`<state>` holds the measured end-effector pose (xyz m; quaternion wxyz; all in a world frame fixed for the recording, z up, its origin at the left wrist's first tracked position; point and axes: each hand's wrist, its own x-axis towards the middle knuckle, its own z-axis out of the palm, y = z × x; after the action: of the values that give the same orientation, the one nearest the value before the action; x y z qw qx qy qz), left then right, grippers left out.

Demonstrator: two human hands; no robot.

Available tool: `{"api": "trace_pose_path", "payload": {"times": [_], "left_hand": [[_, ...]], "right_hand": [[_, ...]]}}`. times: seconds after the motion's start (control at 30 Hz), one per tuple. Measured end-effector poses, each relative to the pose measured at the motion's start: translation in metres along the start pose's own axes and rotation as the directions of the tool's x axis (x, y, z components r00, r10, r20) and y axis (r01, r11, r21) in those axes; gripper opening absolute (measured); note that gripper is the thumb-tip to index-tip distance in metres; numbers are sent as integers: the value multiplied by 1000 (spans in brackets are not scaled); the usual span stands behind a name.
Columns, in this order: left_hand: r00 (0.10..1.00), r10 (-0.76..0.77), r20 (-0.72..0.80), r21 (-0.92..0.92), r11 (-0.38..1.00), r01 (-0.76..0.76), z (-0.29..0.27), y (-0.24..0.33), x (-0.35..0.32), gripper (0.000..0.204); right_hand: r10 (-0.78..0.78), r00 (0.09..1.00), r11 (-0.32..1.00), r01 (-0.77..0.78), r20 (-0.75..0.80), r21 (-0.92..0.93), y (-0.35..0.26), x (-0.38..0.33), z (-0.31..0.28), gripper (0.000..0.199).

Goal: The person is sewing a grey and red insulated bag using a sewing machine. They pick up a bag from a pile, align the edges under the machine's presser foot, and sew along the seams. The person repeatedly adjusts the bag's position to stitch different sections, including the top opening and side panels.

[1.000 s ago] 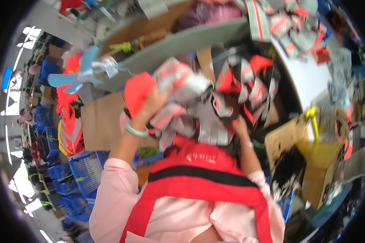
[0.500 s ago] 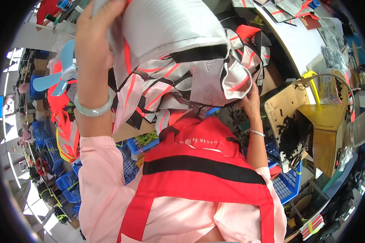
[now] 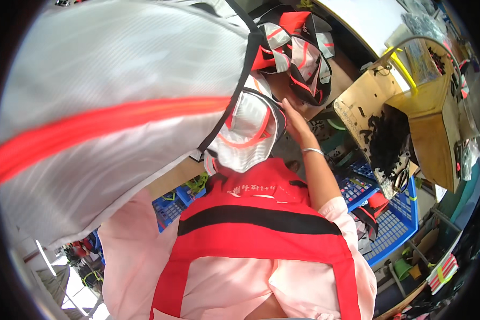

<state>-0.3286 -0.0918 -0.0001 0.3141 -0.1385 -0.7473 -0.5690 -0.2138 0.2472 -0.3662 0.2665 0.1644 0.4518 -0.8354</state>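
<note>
A large grey fabric panel (image 3: 128, 58) with an orange stripe and black edging is raised across the left side, close to me. It covers my left hand and most of that forearm; only the pink sleeve shows below it. My right hand (image 3: 297, 125) is at the black-edged rim of a smaller, curled grey-white fabric piece (image 3: 245, 130) with an orange stripe. Its fingers appear closed on that rim, though they are partly hidden. The curled piece sits just above my red apron (image 3: 261, 234), and the large panel overlaps its left side.
More grey, orange and black fabric pieces (image 3: 306, 56) lie heaped beyond my right hand. To the right stand a worn board (image 3: 352, 104) with black scraps, a brown box-like piece (image 3: 426, 114) and a yellow bar (image 3: 402, 69). Blue plastic baskets (image 3: 392, 240) are below.
The large grey panel has swung left and nearer, now hiding my left hand, the fan and much of the heap. My right hand has shifted left in view beside the curled fabric piece.
</note>
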Motion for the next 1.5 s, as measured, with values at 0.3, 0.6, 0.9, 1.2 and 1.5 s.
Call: {"api": "trace_pose_path", "payload": {"times": [0.3, 0.6, 0.9, 1.2, 1.5], "left_hand": [[961, -276, 3, -52, 960, 276, -47, -32, -11, 33], [765, -484, 425, 686, 724, 77, -75, -115, 40, 35], [220, 94, 971, -26, 956, -292, 192, -11, -199, 16], [271, -50, 961, 94, 984, -152, 185, -94, -341, 38], [435, -347, 831, 143, 889, 435, 180, -128, -290, 25]], "right_hand": [[-77, 961, 907, -43, 266, 418, -41, -56, 73, 60], [-105, 985, 884, 156, -138, 440, -36, -113, 6, 46], [46, 920, 635, 273, -388, 723, 11, -126, -19, 43], [167, 861, 534, 332, -481, 778, 30, -121, -37, 43], [-51, 880, 643, 391, -473, 658, -37, -72, -34, 32]]}}
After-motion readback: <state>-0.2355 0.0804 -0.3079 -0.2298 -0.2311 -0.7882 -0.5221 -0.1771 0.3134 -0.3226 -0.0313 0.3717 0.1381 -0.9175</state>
